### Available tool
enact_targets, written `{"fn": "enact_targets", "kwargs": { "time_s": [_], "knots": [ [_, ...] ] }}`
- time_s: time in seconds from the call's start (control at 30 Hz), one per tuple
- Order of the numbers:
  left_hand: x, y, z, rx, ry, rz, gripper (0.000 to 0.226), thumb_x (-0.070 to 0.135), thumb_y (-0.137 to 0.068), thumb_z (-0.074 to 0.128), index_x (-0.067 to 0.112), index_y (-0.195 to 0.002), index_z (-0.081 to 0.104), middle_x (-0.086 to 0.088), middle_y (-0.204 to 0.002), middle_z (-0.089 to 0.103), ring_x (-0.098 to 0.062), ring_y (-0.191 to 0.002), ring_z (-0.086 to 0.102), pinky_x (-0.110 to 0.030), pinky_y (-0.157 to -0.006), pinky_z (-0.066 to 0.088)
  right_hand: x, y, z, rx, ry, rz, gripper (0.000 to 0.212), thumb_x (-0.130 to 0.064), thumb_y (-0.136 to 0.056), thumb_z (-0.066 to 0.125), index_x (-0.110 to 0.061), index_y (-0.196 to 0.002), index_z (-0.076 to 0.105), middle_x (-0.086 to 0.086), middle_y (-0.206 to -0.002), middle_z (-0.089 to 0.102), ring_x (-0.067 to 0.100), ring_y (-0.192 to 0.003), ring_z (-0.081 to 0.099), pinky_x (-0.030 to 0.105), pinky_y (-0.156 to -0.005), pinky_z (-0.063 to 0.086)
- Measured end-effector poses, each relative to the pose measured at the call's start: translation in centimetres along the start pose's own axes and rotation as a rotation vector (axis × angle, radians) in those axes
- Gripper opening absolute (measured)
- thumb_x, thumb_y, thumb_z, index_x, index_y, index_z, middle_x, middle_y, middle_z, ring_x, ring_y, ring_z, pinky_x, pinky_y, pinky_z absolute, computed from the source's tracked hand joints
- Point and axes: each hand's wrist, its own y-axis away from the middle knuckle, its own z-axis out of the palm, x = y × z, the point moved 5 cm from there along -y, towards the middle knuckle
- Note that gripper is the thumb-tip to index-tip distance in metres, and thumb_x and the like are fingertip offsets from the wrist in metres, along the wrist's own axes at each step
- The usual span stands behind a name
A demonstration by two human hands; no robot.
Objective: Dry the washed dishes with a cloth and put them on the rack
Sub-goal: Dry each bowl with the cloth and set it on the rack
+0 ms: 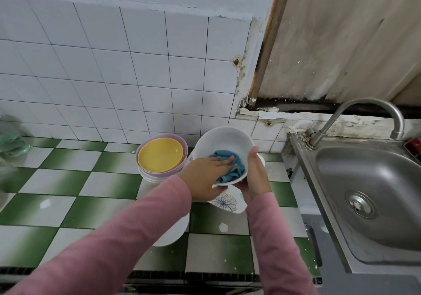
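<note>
A: Task thing first. Where's the dish?

B: One white bowl [224, 142], held up off the checkered counter [91, 181], tipped toward the camera. It's just right of the stack and above a flowered plate [227, 202].

A: Hands?

B: The right hand [255, 178] grips the bowl's near rim, thumb over the edge, fingers underneath. The left hand [205, 176] has flat, straight fingers pressing one blue cloth [237, 168] into the bowl's inside.

A: So the step is?

B: I'd say wiping the inside. The outside doesn't look wiped yet, but that's a guess.

A: Progress overall?

B: Early to middle, I'd judge. No rack is in view, so I can't confirm anything as put away. Every dish I can see sits on the counter.

A: Counts, quick.

B: The stack has one yellow dish [159, 154] on top, nested in one purple dish [180, 140], with white dishes [150, 177] below. At least two rims show, exact number unclear. Add the flowered plate and one white dish [175, 228] half hidden under the left sleeve. A white edge shows behind the right hand, and I can't tell what it is.

A: Dry or wet?

B: Can't tell from here.

A: Surroundings?

B: One steel sink [303, 158] on the right with one faucet [364, 105]. There's a blurred green thing at the far left edge.
</note>
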Motion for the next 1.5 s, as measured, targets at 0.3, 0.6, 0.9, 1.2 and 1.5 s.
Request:
{"fn": "enact_targets", "kwargs": {
  "time_s": [0.3,0.6,0.9,1.2,1.5],
  "knots": [
    [0.0,0.9,-2.3,0.179,0.087,-0.062,0.031,0.042,-0.087,0.069,0.021,-0.109,0.065,0.002,-0.102,0.071,-0.014,-0.085,0.06,-0.029,-0.081,0.052,0.7,0.1,0.0,-0.006,-0.011,0.035,0.089,-0.082,-0.066,0.05,-0.026,-0.136,0.054,0.015,-0.122,0.068,0.038,-0.11,0.066,0.059,-0.087,0.056],
    [-1.1,1.9,-3.0,0.015,0.33,-0.072,0.038,0.05,-0.076,0.079,0.022,-0.099,0.065,0.011,-0.087,0.064,-0.011,-0.081,0.059,-0.021,-0.077,0.051,1.9,1.3,1.0,0.02,0.057,0.074,0.11,-0.097,-0.047,0.055,-0.029,-0.134,0.054,0.014,-0.121,0.069,0.039,-0.109,0.066,0.06,-0.088,0.055],
    [-2.9,3.3,-2.5,0.186,1.305,-0.312,0.027,0.03,-0.08,0.077,0.026,-0.105,0.067,0.008,-0.099,0.074,-0.015,-0.099,0.068,-0.033,-0.085,0.059,2.0,2.7,0.5,0.103,0.084,0.005,0.047,-0.065,-0.093,0.049,-0.029,-0.118,0.065,0.008,-0.112,0.072,0.03,-0.103,0.069,0.049,-0.089,0.058],
    [-3.5,2.4,-3.0,0.222,1.892,-0.48,0.036,0.032,-0.09,0.068,0.016,-0.122,0.062,-0.004,-0.114,0.072,-0.021,-0.103,0.07,-0.035,-0.079,0.06,-0.4,8.0,-1.2,0.3,0.2,-0.13,0.031,-0.043,-0.1,0.046,-0.025,-0.122,0.058,0.004,-0.11,0.062,0.02,-0.091,0.059,0.03,-0.066,0.054],
    [6.0,-2.3,-2.5,-0.065,1.835,-0.258,0.017,0.022,-0.099,0.056,0.019,-0.114,0.062,-0.004,-0.103,0.074,-0.02,-0.09,0.073,-0.034,-0.067,0.06,-4.5,15.2,-9.3,0.617,0.298,-0.299,0.072,-0.051,-0.082,0.07,-0.026,-0.144,0.042,0.005,-0.131,0.054,0.024,-0.108,0.061,0.042,-0.085,0.056]
  ]
}}
